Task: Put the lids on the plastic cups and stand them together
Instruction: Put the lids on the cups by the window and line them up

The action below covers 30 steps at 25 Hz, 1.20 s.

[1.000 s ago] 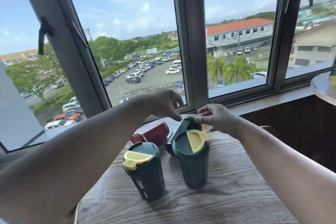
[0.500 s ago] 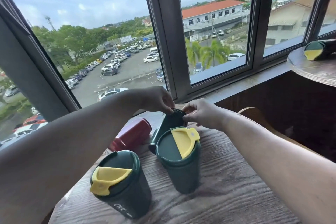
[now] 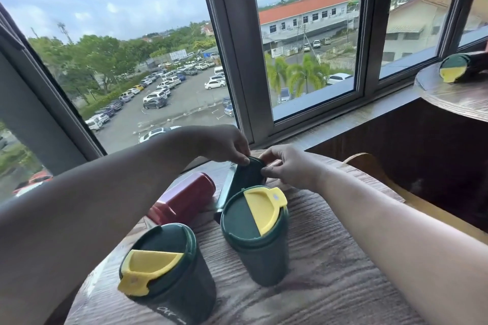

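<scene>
Two dark green cups with green-and-yellow lids stand on the round wooden table (image 3: 330,285): one at the front left (image 3: 169,272), one in the middle (image 3: 257,235). Behind the middle cup a third green cup (image 3: 239,187) leans tilted, with a green lid (image 3: 252,166) at its upper end. My left hand (image 3: 227,144) pinches that lid's left rim. My right hand (image 3: 287,166) pinches its right rim. The fingers hide where lid and cup meet.
A red cup (image 3: 184,198) lies on its side left of the tilted cup. Another lidded green cup (image 3: 459,68) lies on a second round table (image 3: 454,99) at the far right. A window frame (image 3: 232,47) and sill stand just behind; a wooden chair back (image 3: 369,166) is at right.
My view has swung right and down, so the cups sit nearer and larger. Both hands stay at the tilted cup's lid and have closed in on its rim.
</scene>
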Available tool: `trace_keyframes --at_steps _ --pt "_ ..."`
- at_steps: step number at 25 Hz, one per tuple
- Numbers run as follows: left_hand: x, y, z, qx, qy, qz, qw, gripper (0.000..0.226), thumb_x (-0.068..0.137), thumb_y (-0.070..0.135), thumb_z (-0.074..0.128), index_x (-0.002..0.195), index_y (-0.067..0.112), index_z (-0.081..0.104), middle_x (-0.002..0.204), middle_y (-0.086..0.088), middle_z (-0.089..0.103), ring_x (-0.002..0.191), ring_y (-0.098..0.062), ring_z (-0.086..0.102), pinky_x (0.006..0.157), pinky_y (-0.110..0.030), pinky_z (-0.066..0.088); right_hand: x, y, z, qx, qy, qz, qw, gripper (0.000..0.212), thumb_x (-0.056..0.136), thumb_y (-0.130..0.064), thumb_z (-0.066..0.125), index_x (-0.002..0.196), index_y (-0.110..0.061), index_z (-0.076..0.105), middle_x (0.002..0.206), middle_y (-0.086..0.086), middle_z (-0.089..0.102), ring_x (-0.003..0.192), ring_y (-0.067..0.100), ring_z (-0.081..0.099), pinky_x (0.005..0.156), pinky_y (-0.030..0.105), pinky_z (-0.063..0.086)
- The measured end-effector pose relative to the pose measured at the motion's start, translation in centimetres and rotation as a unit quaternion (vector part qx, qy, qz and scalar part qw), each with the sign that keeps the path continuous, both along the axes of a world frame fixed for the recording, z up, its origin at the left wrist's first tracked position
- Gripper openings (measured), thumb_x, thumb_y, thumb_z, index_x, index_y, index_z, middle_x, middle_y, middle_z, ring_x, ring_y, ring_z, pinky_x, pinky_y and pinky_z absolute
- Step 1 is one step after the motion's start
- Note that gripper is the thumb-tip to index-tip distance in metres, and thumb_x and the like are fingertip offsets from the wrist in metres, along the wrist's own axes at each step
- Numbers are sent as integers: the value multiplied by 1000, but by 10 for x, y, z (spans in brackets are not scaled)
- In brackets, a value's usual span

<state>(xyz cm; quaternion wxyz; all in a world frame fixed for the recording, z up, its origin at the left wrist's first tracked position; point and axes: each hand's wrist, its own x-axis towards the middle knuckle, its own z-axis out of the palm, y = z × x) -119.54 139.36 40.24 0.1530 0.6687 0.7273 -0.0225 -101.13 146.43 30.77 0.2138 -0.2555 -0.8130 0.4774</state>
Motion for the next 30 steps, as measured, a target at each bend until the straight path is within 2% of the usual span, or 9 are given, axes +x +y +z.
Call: trace_keyframes --at_steps 3,6,8,9,11,15,20,25,30 --pt "7 -4 2 -5 37 -3 999 28 93 29 75 117 14 76 113 -4 75 97 -15 63 77 -25 44 -3 -7 2 26 -25 25 999 19 95 -9 66 114 -10 67 82 -8 67 61 -8 61 54 4 42" --pt "8 -12 12 24 35 6 999 27 91 27 77 115 15 76 96 6 71 84 -9 62 65 -18 41 -5 -10 10 53 -16 24 998 19 92 -10 69 110 -15 67 88 -2 71 80 8 66 77 27 53" --pt "6 -17 20 62 18 6 998 24 89 23 80 110 15 77 84 16 65 73 2 57 59 -12 39 -5 -9 20 91 -6 11 996 19 88 -13 72 106 -17 66 94 -1 69 91 17 64 86 36 52" --pt "5 -20 22 83 7 3 997 22 87 20 81 108 13 77 82 18 63 71 5 56 57 -8 38 -4 -9 25 116 -4 5 993 18 87 -14 73 104 -18 66 98 -1 67 94 18 62 86 36 51" --pt "9 -29 25 121 -5 -4 993 19 85 17 83 103 12 78 79 18 62 71 -2 59 58 -8 40 -2 -11 36 166 -5 -2 986 19 86 -12 74 103 -17 66 104 0 65 96 18 60 81 32 45" --pt "10 -50 24 179 -18 -28 983 20 77 15 89 94 12 79 84 1 69 82 -20 67 71 -29 53 -4 -21 47 276 -5 19 961 26 81 -5 77 104 -12 69 105 1 62 91 17 57 77 26 42" --pt "11 -71 22 224 -14 -27 974 18 74 19 91 86 16 78 86 -2 72 82 -22 70 75 -40 58 0 -37 65 333 9 34 942 28 81 -6 79 107 -14 72 105 -3 62 93 15 59 81 26 46" --pt "17 -88 8 258 -46 -13 965 13 76 23 89 78 24 76 80 1 71 76 -19 71 72 -42 60 5 -51 79 336 -32 33 941 27 79 -4 72 104 -15 76 106 0 61 93 16 59 71 16 39" --pt "23 -105 5 273 -43 3 961 12 77 19 88 83 17 78 83 -3 71 78 -21 71 72 -34 58 7 -61 82 319 -56 37 946 24 80 -8 71 104 -14 74 108 -1 55 85 11 53 69 11 35"
